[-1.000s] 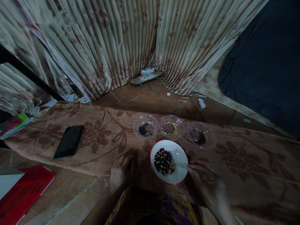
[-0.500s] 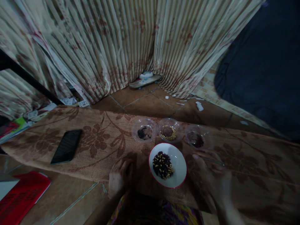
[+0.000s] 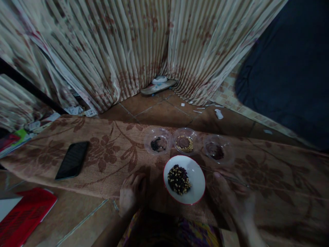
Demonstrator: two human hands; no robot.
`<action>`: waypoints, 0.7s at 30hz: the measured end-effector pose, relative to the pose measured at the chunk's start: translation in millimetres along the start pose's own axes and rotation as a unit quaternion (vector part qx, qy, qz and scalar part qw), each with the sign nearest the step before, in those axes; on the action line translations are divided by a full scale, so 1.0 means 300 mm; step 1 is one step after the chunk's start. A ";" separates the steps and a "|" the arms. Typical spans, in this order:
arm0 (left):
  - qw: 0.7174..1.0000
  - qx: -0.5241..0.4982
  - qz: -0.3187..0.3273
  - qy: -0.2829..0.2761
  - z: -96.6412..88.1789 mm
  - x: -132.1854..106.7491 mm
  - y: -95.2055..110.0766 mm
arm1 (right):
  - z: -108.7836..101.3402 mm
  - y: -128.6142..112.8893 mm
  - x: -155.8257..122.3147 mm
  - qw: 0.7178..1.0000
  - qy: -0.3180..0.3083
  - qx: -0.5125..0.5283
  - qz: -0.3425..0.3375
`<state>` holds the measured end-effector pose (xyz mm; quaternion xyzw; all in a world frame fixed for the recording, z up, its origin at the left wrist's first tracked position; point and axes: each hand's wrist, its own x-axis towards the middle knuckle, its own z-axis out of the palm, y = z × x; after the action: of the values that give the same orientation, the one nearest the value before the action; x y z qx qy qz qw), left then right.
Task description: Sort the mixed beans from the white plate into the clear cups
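Note:
A white bowl with a red rim stands on the cloth, holding a heap of mixed dark and yellow beans. Beside its right edge is my right hand, blurred, closed on thin metal tweezers whose tips point left toward the bowl. My left hand rests on the cloth left of the bowl, fingers loosely bent, nothing in it. Behind the bowl, three clear plastic cups stand in a row: the left cup has small black beans, the middle cup yellow ones, the right cup dark reddish ones.
A phone lies on the patterned brown tablecloth at left. On the floor are a red bag, a skateboard and white scraps. Striped curtains hang behind; a dark covered shape is at right.
The tweezers in my right hand have shifted slightly, and their tips now show near the bowl's right rim. My left hand and the cups look unmoved.

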<state>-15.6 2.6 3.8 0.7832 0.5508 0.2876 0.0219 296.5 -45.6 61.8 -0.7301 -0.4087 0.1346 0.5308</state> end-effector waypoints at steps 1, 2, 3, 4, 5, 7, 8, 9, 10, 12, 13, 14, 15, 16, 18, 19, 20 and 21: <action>1.000 -0.001 -0.001 -0.002 0.000 0.000 0.000 | -0.015 0.013 -0.015 1.000 -0.014 -0.007 0.020; 1.000 -0.001 -0.002 -0.006 0.000 0.000 0.001 | -0.027 0.025 -0.030 0.999 -0.029 -0.011 0.041; 1.000 -0.001 -0.003 -0.011 0.000 -0.001 0.001 | -0.037 0.034 -0.044 0.997 -0.044 -0.013 0.060; 1.000 0.000 -0.004 -0.015 0.000 -0.001 0.001 | -0.044 0.041 -0.056 0.995 -0.061 -0.014 0.075; 1.000 0.002 -0.004 -0.016 0.001 -0.003 0.000 | -0.050 0.045 -0.066 0.993 -0.075 -0.014 0.084; 1.000 0.006 -0.008 -0.016 0.005 -0.007 -0.004 | -0.056 0.045 -0.081 0.990 -0.104 -0.017 0.089; 1.000 0.008 -0.010 -0.015 0.008 -0.009 -0.006 | -0.058 0.043 -0.086 0.989 -0.116 -0.018 0.087; 1.000 0.009 -0.012 -0.012 0.011 -0.011 -0.009 | -0.058 0.040 -0.088 0.988 -0.124 -0.021 0.085; 1.000 0.009 -0.012 -0.011 0.014 -0.013 -0.011 | -0.058 0.038 -0.090 0.988 -0.131 -0.022 0.084; 1.000 0.007 -0.010 -0.012 0.019 -0.017 -0.016 | -0.056 0.036 -0.091 0.986 -0.144 -0.027 0.084; 1.000 0.004 -0.010 -0.014 0.021 -0.018 -0.018 | -0.055 0.038 -0.092 0.985 -0.149 -0.030 0.082; 1.000 0.001 -0.009 -0.015 0.022 -0.019 -0.019 | -0.053 0.040 -0.093 0.984 -0.155 -0.033 0.079; 1.000 -0.002 -0.009 -0.016 0.023 -0.019 -0.020 | -0.051 0.043 -0.094 0.983 -0.161 -0.038 0.075; 1.000 -0.004 -0.010 -0.016 0.024 -0.019 -0.021 | -0.049 0.046 -0.095 0.983 -0.162 -0.041 0.070; 1.000 -0.009 -0.010 -0.012 0.025 -0.020 -0.022 | -0.048 0.052 -0.096 0.984 -0.161 -0.044 0.057; 1.000 -0.010 -0.010 -0.010 0.026 -0.020 -0.022 | -0.048 0.054 -0.096 0.984 -0.162 -0.044 0.051; 1.000 -0.010 -0.009 -0.008 0.026 -0.020 -0.023 | -0.048 0.056 -0.096 0.985 -0.163 -0.043 0.047; 1.000 -0.010 -0.008 -0.006 0.027 -0.020 -0.023 | -0.049 0.058 -0.095 0.984 -0.166 -0.043 0.045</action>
<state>-18.9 2.5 -8.0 0.7804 0.5537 0.2883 0.0353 295.7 -78.4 45.6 -0.7375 -0.4632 0.2600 0.4171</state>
